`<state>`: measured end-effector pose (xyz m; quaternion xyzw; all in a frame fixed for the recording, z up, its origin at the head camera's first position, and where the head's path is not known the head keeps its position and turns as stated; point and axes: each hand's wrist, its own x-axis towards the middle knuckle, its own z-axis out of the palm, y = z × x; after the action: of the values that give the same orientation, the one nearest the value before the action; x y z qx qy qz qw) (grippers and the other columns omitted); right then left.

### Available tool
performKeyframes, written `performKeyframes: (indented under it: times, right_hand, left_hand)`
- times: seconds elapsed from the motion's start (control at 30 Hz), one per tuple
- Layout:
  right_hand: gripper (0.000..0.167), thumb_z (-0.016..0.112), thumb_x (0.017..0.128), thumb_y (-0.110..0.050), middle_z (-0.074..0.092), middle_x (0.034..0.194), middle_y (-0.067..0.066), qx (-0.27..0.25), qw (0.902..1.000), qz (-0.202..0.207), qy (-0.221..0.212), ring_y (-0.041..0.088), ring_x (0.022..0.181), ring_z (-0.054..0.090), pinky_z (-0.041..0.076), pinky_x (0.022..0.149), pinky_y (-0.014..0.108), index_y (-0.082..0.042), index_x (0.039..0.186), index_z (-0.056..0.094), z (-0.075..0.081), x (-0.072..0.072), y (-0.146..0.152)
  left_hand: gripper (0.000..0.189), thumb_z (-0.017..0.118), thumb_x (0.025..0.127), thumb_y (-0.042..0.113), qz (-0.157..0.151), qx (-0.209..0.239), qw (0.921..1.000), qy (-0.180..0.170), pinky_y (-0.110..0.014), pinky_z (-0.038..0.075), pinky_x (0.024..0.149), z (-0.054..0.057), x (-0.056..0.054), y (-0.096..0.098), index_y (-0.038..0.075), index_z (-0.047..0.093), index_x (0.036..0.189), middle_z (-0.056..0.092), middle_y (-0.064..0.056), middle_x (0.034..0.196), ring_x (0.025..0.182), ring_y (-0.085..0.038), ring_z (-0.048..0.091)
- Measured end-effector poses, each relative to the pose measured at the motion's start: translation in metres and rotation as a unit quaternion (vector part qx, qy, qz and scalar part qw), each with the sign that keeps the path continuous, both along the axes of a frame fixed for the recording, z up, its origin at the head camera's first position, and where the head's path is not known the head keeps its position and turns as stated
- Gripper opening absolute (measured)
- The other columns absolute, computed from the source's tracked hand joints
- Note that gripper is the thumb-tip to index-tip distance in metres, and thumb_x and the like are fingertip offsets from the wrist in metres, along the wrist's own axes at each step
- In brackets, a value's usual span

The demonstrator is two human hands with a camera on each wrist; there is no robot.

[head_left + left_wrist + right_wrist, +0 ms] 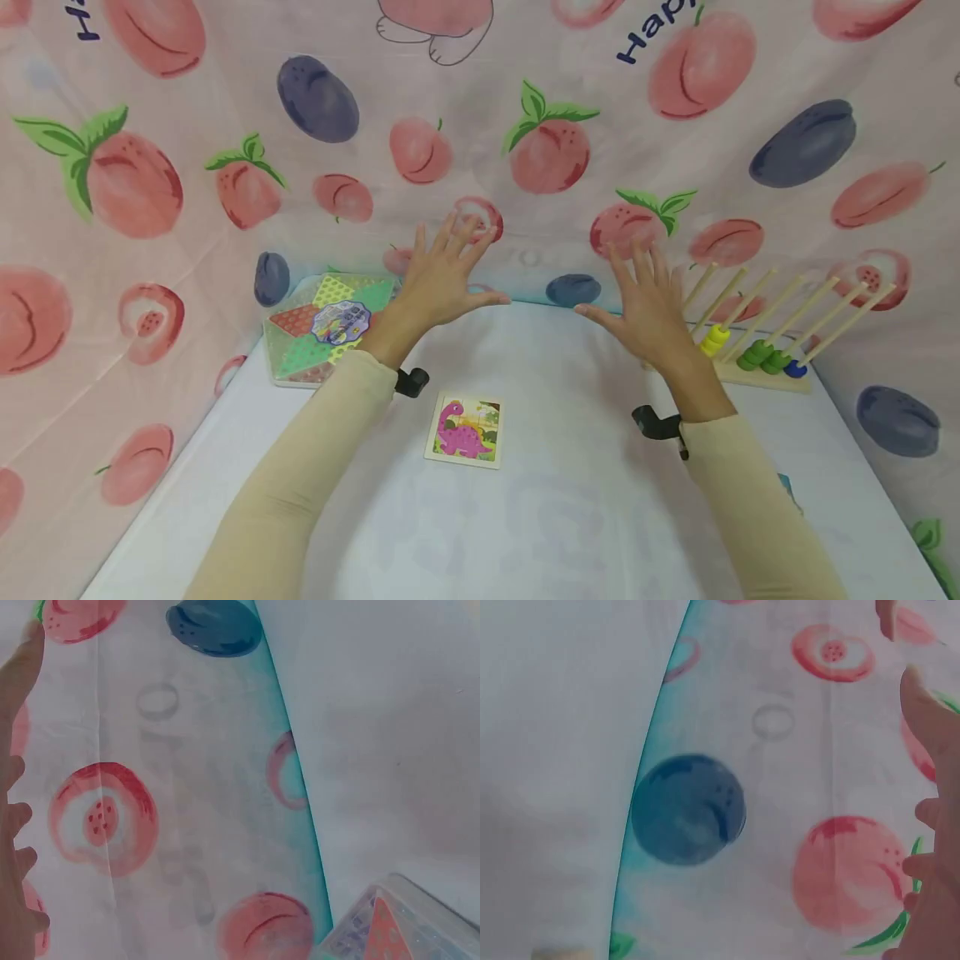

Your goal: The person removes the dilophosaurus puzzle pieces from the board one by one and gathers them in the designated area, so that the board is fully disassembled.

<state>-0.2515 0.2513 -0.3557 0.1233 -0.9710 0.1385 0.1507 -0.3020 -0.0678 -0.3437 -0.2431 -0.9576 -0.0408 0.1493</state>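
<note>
Both hands are raised over the far part of the white table, fingers spread and holding nothing. My left hand [442, 279] is nearest a clear case with patterned triangles [300, 321], which its wrist partly covers. My right hand [645, 308] is beside a wooden bead rack [765, 375] with upright sticks and yellow, green and blue beads. Between the forearms lies a square dinosaur puzzle [467, 431] with a pink long-necked dinosaur in a pale frame. The left wrist view shows the left hand's fingers [19, 817] along its edge; the right wrist view shows the right thumb [922, 705].
A fruit-printed cloth [465, 108] rises behind and at both sides of the white table [570, 500]. A small blue item [785, 483] shows partly behind the right sleeve. Black wrist cameras sit on both wrists.
</note>
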Motion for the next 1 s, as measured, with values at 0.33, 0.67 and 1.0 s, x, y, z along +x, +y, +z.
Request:
performKeyframes:
  times: [0.33,0.67,1.0]
  right_hand:
    - [0.089,0.075,0.09,-0.047,0.032,0.165,0.02,-0.072,0.9945,0.075,-0.018,0.045,0.15,0.029,0.035,0.115,0.072,-0.017,0.161,0.031,-0.012,0.028,-0.038]
    - [0.088,0.078,0.09,-0.039,0.041,0.159,0.015,-0.11,0.9825,0.137,-0.062,0.037,0.145,0.04,0.04,0.115,0.064,-0.019,0.161,0.031,-0.021,0.033,-0.06]
    - [0.082,0.082,0.086,-0.025,0.055,0.145,0.009,-0.154,0.9658,0.191,-0.083,0.029,0.124,0.059,0.056,0.103,0.048,-0.019,0.157,0.041,-0.036,0.037,-0.083]
  left_hand:
    - [0.099,0.057,0.084,0.08,0.0,0.044,0.999,-0.004,-0.064,0.023,0.125,-0.009,0.029,-0.024,0.029,0.026,0.163,0.026,-0.007,0.17,0.157,-0.034,0.024]
    - [0.095,0.065,0.086,0.072,-0.021,0.103,0.9944,0.011,-0.057,0.034,0.121,-0.02,0.05,-0.028,0.024,0.033,0.161,0.039,-0.009,0.163,0.148,-0.032,0.041]
    - [0.086,0.069,0.091,0.058,-0.01,0.129,0.9916,-0.009,-0.061,0.041,0.117,-0.038,0.084,-0.033,0.023,0.034,0.161,0.041,-0.009,0.162,0.146,-0.036,0.045]
